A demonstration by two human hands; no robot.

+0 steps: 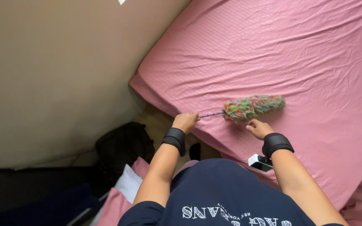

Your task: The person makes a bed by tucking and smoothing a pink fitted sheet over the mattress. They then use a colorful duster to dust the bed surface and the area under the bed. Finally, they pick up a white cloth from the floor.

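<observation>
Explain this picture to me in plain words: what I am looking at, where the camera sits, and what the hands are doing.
There is no machine here, only a person. The single camera is worn on that person's head and looks down, so you see their own arms and dark blue shirt at the bottom. Both wrists carry black bands. The left hand has its grip closed on the thin handle of a multicoloured fluffy duster, whose head lies on the pink bedsheet. The right hand rests on the sheet just below the duster head, holding nothing. A small white and black device sits near the right wrist. A dark bag lies on the floor by the beige wall.
</observation>
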